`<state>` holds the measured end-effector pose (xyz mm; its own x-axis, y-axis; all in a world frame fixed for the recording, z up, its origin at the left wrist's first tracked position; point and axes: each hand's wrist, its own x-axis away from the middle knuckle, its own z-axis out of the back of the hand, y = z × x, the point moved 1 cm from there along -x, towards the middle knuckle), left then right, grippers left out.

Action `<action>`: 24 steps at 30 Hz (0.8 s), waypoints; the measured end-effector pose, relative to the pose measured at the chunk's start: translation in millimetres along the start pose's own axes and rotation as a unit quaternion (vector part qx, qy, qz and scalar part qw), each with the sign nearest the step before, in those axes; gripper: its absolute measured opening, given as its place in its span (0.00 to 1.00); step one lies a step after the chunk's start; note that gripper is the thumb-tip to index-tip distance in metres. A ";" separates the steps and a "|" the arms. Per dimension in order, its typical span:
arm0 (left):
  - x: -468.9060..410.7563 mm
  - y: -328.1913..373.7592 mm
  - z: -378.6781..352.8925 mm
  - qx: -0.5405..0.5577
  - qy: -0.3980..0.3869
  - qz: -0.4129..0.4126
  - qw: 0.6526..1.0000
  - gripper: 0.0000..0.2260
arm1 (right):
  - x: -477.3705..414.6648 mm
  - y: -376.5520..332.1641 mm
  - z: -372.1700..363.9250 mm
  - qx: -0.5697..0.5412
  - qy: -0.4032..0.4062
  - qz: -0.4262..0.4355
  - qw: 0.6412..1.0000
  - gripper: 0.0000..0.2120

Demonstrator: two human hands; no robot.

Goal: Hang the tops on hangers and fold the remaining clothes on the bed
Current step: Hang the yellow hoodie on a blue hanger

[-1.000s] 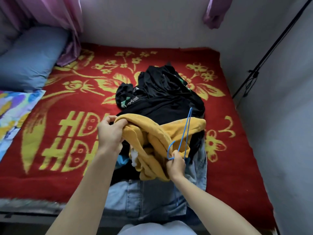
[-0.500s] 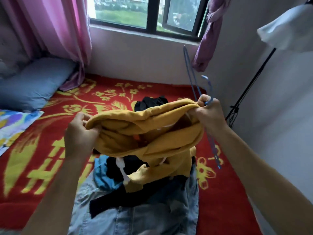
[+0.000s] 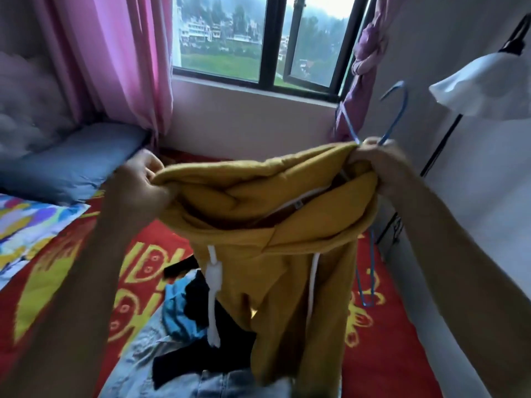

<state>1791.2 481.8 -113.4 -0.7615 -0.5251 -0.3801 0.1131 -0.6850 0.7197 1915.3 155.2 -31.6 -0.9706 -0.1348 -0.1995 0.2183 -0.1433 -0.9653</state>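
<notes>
Above the red bed point(image 3: 388, 354), clear of the pile, a mustard hoodie point(image 3: 287, 254) hangs spread between two hands. The left hand point(image 3: 140, 185) pinches one side of the hood with curled fingers. The right hand point(image 3: 379, 162) is closed round the other side, bunched together with the neck of a blue wire hanger point(image 3: 399, 110). The hanger's hook sticks up above the fist and its lower part dangles beside the hoodie's right edge, outside the cloth.

So the top is up but, as I judge it, not yet on the hanger. What the hands hold looks like the hood rather than the shoulders, so first find the neck opening, where the small label shows. The right hand has two jobs at once. Better to let the left take the cloth's weight, so the right can let go of the hood and work the hanger alone. Tilt the hanger, slip one arm in through the neck to a shoulder, then ease the other shoulder over. Mind the white drawstrings point(image 3: 214, 282), which could snag on the wire. Heavy cloth may slide on thin wire, so centre it.

Jeans point(image 3: 218, 380) and dark clothes point(image 3: 207, 354) lie below, unfolded
</notes>
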 end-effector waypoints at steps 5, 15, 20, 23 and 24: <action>45.0 -16.9 -74.0 -0.067 -0.142 0.057 0.986 0.07 | 9.8 103.4 4.8 0.085 -0.035 -0.173 0.981 0.11; 107.2 -83.7 -180.5 -0.071 -0.324 0.125 0.935 0.14 | 43.5 219.7 16.9 0.160 -0.012 -0.312 0.936 0.17; 138.3 -98.7 -200.6 -0.104 -0.237 -0.041 0.965 0.19 | 47.8 236.4 24.7 0.167 -0.008 -0.311 0.936 0.20; 141.9 -93.2 -213.8 -0.063 -0.255 -0.241 0.934 0.07 | 50.8 241.0 30.6 0.171 -0.042 -0.298 0.938 0.22; 141.7 -89.4 -221.0 -0.063 -0.297 -0.285 0.909 0.08 | 51.9 242.8 32.9 0.168 -0.059 -0.296 0.938 0.23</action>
<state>1814.3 357.0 -360.0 -0.9255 0.2731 -0.2625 -0.3642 -0.8324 0.4178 1921.3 81.1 -270.9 -0.9182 -0.0381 0.3943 -0.3172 -0.5256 -0.7894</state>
